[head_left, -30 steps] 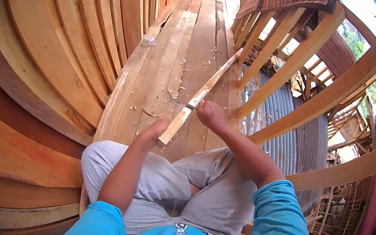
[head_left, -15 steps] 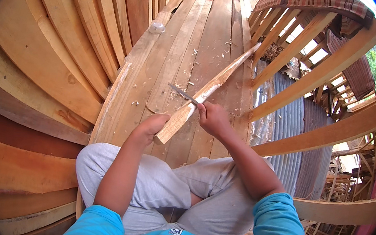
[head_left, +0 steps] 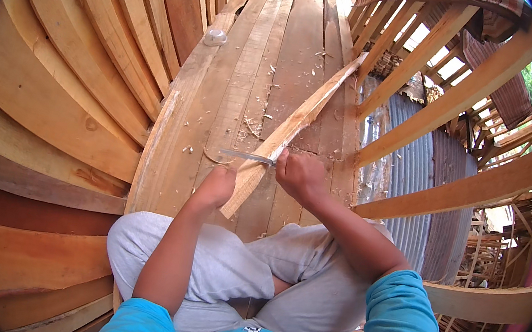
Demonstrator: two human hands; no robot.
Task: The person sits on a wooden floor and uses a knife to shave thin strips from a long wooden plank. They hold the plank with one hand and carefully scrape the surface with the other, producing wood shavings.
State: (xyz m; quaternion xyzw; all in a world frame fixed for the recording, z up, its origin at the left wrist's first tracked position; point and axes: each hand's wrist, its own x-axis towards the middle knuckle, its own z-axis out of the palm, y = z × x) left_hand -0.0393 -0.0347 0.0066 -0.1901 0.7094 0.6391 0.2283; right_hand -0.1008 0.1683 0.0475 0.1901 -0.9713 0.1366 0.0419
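Left hand [head_left: 215,186]: closed around the near end of a long wood strip [head_left: 297,125], at 7 o'clock from the right hand.
Right hand [head_left: 299,175]: fist clenched on the handle of a knife [head_left: 246,156]; blade points toward 9 o'clock, lying across the strip.
Wood strip: slants from the left hand up toward 1 o'clock, above the plank floor [head_left: 279,55].
Shavings [head_left: 252,126]: scattered on planks at 11 o'clock from the blade.
Small clear container [head_left: 215,37]: on the floor's left edge, well apart, 11 o'clock.
Legs: grey trousers [head_left: 226,274], crossed.
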